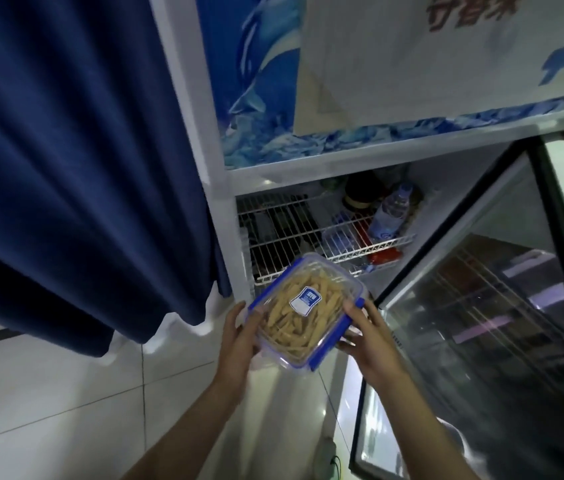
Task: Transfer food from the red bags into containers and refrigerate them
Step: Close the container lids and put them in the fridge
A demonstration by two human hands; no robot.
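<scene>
Gripped from both sides, a clear plastic container [303,308] with blue clips is held in the lower centre of the frame, its lid on and a white-and-blue sticker [304,299] fixed to the top. The left hand [239,341] is curled round its left edge, thumb on the lid rim; the right hand [368,336] is wrapped round the right edge, thumb laid beside a blue clip and fingers tucked beneath. Pale yellow strips of food [291,320] are seen through the lid. The container is held in the air just in front of the open fridge [218,188], tilted, over a white tiled floor [48,393]. At the right of the frame the glass door [481,323] is swung open. Beyond the container, white wire shelves [291,230] are seen inside the fridge, with a water bottle [391,213] lying at the right of the upper one and something red [384,256] below it. A dark blue curtain [65,168] fills the left of the frame. Blue dolphin artwork [256,81] covers the panel above the fridge opening.
</scene>
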